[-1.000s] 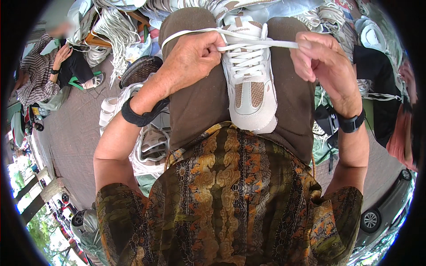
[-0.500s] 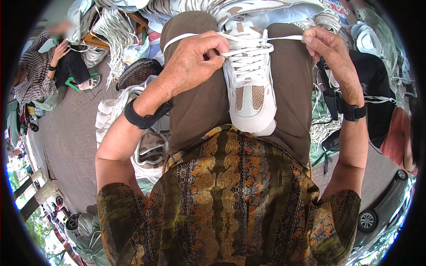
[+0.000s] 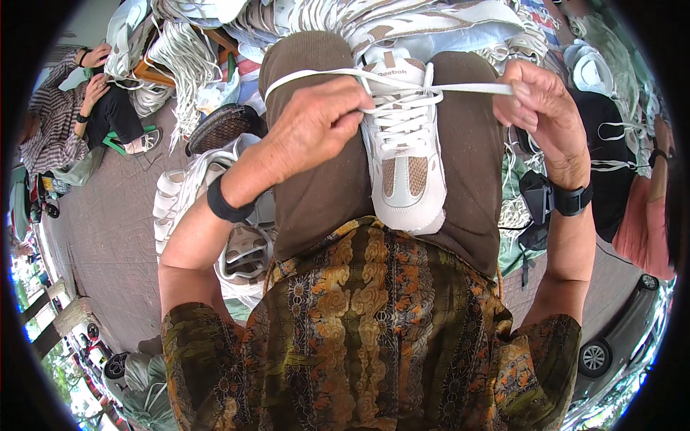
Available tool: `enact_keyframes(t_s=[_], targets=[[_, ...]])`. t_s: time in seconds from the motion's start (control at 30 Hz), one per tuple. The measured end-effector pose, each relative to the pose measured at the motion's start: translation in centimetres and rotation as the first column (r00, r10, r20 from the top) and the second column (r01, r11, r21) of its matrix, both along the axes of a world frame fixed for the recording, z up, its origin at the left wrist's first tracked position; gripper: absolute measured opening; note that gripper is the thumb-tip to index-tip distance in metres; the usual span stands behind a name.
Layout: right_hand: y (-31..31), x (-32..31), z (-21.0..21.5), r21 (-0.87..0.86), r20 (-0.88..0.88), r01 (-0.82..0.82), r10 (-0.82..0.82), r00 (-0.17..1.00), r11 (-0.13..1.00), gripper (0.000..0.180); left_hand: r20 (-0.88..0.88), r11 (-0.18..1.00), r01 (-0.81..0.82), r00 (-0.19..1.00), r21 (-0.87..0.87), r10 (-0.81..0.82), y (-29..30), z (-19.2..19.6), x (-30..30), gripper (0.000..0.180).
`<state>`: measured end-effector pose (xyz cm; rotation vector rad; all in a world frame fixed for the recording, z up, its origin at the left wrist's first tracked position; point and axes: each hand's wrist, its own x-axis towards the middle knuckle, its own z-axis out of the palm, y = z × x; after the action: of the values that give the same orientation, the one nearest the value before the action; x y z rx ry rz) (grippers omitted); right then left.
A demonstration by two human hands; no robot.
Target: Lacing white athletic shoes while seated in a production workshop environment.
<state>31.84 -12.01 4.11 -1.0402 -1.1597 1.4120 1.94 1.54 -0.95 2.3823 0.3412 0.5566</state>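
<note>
Between my knees rests a white and tan sneaker (image 3: 407, 176), its toe toward me and its tongue at the far end. White lace (image 3: 402, 122) crosses its eyelets in rows. My left hand (image 3: 323, 118) is closed in a pinch at the left side of the upper eyelets, on a lace whose loop arcs over my left knee. Out to the right, my right hand (image 3: 535, 100) pinches the flat lace end (image 3: 471, 87), which is stretched nearly level from the upper right eyelets.
Beyond my knees lies a heap of shoe uppers and laces (image 3: 424, 25). More white shoe parts (image 3: 244, 248) and a dark sole (image 3: 223, 128) are beside my left leg. A seated person (image 3: 65, 115) is at far left, another person's pink garment (image 3: 647, 223) at right, a parked car (image 3: 611, 337) lower right.
My right hand has shifted slightly right and down with the lace, showing more of its flat end. The left hand and the sneaker sit a little lower in view.
</note>
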Motion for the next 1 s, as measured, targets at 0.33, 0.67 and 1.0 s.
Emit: enact_keyframes(t_s=[0.33, 0.67, 1.0], targets=[[0.3, 0.2, -1.1, -0.034, 0.341, 0.108, -0.090, 0.936, 0.994, 0.024, -0.131, 0.746, -0.326, 0.942, -0.580, 0.309, 0.0, 0.7, -1.3, 0.013], [-0.7, -0.1, 0.4, 0.016, 0.517, 0.151, -0.138, 0.845, 0.988, 0.023, -0.303, 0.996, -0.086, 0.949, 0.027, 0.090, 2.3, 1.2, 1.9, 0.014], [-1.8, -1.2, 1.6, 0.045, 0.349, 0.086, -0.096, 0.932, 0.995, 0.025, -0.211, 0.981, -0.105, 0.975, -0.165, 0.069, 3.0, 0.9, 2.5, 0.015]])
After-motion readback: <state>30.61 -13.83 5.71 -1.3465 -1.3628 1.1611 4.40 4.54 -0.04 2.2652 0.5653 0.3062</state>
